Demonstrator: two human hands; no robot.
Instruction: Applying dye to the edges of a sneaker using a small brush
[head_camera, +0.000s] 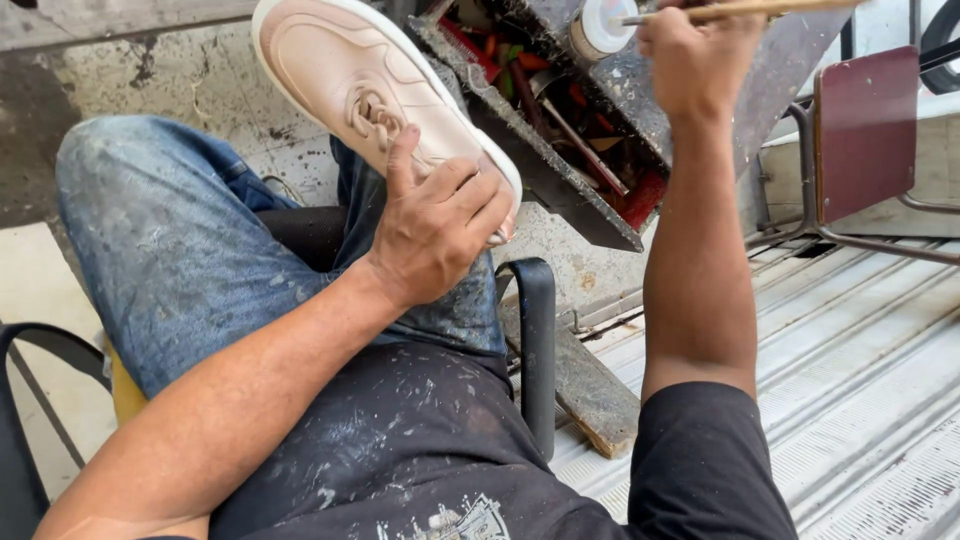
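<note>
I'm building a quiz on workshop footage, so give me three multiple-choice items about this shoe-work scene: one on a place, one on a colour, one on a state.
1. Where does the shoe rest?
A. On the person's raised knee
B. On the maroon chair
C. Inside the tool tray

2. What colour is the shoe's upper?
A. Black
B. Pale pink-beige
C. Bright green

3. What is the right hand doing?
A. Lying open on the metal sheet
B. Gripping a thin wooden stick
C. Holding the shoe's heel

Answers:
1 A: the left hand pins the shoe against the jeans-covered knee.
2 B: the upper and laces are pale pink-beige, with a white sole edge.
3 B: its fingers are closed round the stick, whose tip reaches a small white pot above the tool tray.
</note>
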